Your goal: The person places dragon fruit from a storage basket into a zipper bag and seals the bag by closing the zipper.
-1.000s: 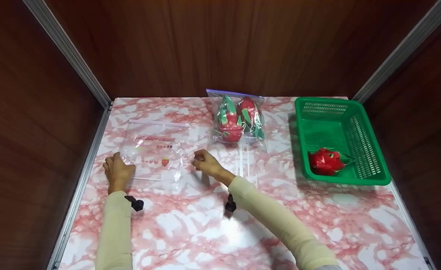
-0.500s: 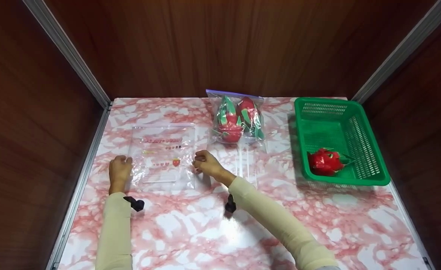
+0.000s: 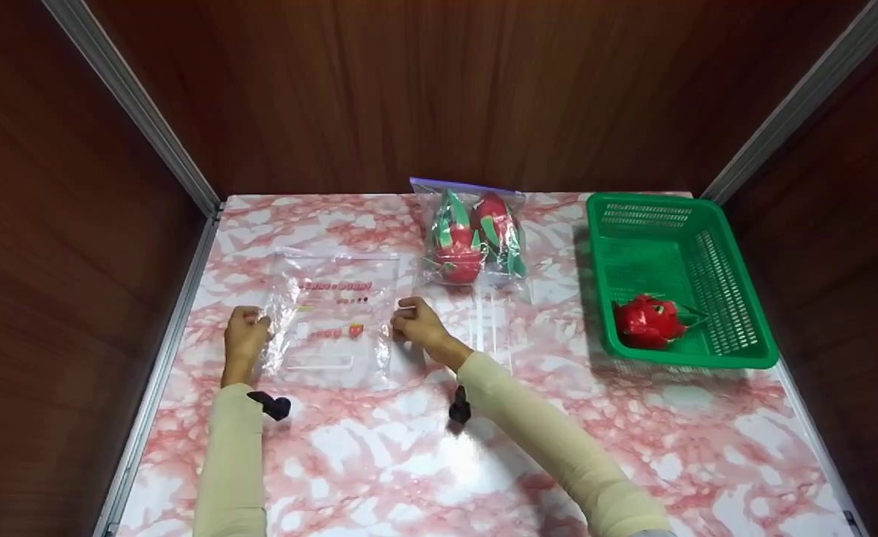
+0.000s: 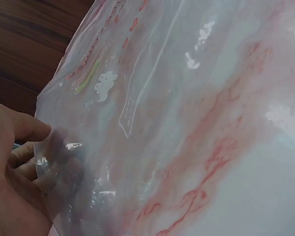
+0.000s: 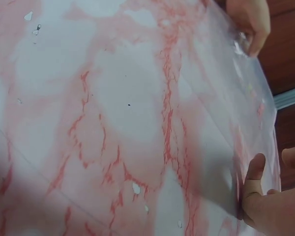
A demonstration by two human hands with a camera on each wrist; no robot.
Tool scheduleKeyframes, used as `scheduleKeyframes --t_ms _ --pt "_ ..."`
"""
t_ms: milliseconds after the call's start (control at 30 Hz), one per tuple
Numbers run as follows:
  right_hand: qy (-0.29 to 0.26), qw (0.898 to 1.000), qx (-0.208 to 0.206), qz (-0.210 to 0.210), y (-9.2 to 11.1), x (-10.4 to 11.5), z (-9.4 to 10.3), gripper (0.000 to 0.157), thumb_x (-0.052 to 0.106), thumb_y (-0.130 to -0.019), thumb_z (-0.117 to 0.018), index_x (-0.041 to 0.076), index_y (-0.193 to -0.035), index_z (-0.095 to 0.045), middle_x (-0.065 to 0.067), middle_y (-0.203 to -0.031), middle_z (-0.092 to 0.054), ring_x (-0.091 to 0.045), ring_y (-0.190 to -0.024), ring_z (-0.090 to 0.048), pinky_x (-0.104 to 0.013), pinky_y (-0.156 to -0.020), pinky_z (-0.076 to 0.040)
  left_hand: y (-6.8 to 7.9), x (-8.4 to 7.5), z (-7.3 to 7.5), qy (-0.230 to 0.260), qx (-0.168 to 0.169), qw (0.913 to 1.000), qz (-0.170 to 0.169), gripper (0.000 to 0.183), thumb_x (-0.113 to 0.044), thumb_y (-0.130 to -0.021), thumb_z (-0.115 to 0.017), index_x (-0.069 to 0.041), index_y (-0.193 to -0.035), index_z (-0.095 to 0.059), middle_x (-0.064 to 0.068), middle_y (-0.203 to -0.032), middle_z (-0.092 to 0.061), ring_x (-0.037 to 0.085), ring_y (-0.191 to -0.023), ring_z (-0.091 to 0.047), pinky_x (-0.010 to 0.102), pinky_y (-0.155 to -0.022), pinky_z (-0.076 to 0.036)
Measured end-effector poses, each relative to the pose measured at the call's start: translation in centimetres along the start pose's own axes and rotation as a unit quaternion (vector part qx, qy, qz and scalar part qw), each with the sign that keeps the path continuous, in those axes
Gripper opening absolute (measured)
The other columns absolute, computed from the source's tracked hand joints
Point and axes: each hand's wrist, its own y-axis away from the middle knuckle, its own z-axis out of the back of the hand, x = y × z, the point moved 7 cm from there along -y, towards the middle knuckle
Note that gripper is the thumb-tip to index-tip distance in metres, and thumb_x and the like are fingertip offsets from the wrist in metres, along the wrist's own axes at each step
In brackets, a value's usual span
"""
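Observation:
A clear zip bag with red lettering and a small strawberry print is stretched between my two hands at the left of the table. My left hand pinches its left edge; in the left wrist view the thumb is at the edge and other fingers show behind the film. At the opposite edge, my right hand grips the bag with curled fingers. Beyond my right hand lies a second zip bag, with a purple closure, holding two red dragon fruits with green leaves.
A green plastic basket stands at the right, with one red dragon fruit in its near left corner. More clear plastic lies flat below the filled bag. Dark wood panels wall in the pink marbled table.
The clear bag has shifted right and slightly nearer to me. My left hand has moved right with its fingers now drawn in at the edge; the right hand has barely moved.

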Motion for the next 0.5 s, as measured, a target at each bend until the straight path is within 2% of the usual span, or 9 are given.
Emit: scheduleKeyframes --t_ms 100,200,300,367,500 --pt "0.008 1.0 -0.005 0.0 -0.12 -0.04 0.15 0.041 -0.007 -0.1 -0.055 -0.013 -0.139 -0.042 -0.014 -0.099 -0.069 -0.012 -0.069 -0.06 -0.024 -0.065 -0.054 0.08 -0.19 -0.34 0.008 0.009 0.9999 0.0 0.047 -0.013 -0.101 -0.051 0.006 -0.144 -0.052 0.025 -0.133 -0.058 0.027 -0.108 -0.058 0.029 -0.088 -0.047" --pt "0.023 1.0 -0.006 -0.002 -0.3 -0.17 0.26 0.042 -0.003 -0.101 -0.058 -0.014 -0.139 -0.044 -0.009 -0.091 -0.068 -0.01 -0.065 -0.059 -0.021 -0.063 -0.053 0.14 -0.42 -0.64 0.009 0.01 0.9999 -0.002 0.048 -0.016 -0.102 -0.05 0.004 -0.145 -0.054 0.026 -0.135 -0.06 0.03 -0.116 -0.057 0.032 -0.094 -0.047" --pt "0.044 0.999 -0.005 -0.003 -0.34 -0.16 0.38 0.041 0.004 -0.103 -0.061 -0.014 -0.138 -0.049 -0.003 -0.084 -0.064 -0.009 -0.063 -0.059 -0.021 -0.061 -0.053 0.15 -0.54 -0.76 0.014 0.001 0.9999 -0.005 0.042 -0.022 -0.105 -0.054 0.001 -0.139 -0.061 0.021 -0.124 -0.067 0.021 -0.105 -0.059 0.026 -0.088 -0.047" --pt "0.053 0.999 0.001 0.001 -0.33 -0.14 0.39 0.039 0.006 -0.104 -0.062 -0.013 -0.136 -0.052 -0.001 -0.08 -0.062 -0.009 -0.061 -0.058 -0.021 -0.059 -0.051 0.13 -0.57 -0.79 0.023 -0.008 0.9997 -0.008 0.037 -0.025 -0.105 -0.056 -0.001 -0.132 -0.064 0.013 -0.11 -0.069 0.014 -0.089 -0.06 0.021 -0.078 -0.047" --pt "0.054 0.998 0.006 0.016 -0.19 0.1 0.45 0.034 0.001 -0.102 -0.06 -0.01 -0.134 -0.055 0.001 -0.077 -0.058 -0.011 -0.059 -0.056 -0.022 -0.052 -0.046 0.14 -0.59 -0.84 0.062 -0.018 0.9978 -0.018 0.024 -0.02 -0.105 -0.06 -0.001 -0.12 -0.063 0.0 -0.088 -0.064 0.005 -0.068 -0.054 0.018 -0.061 -0.046"
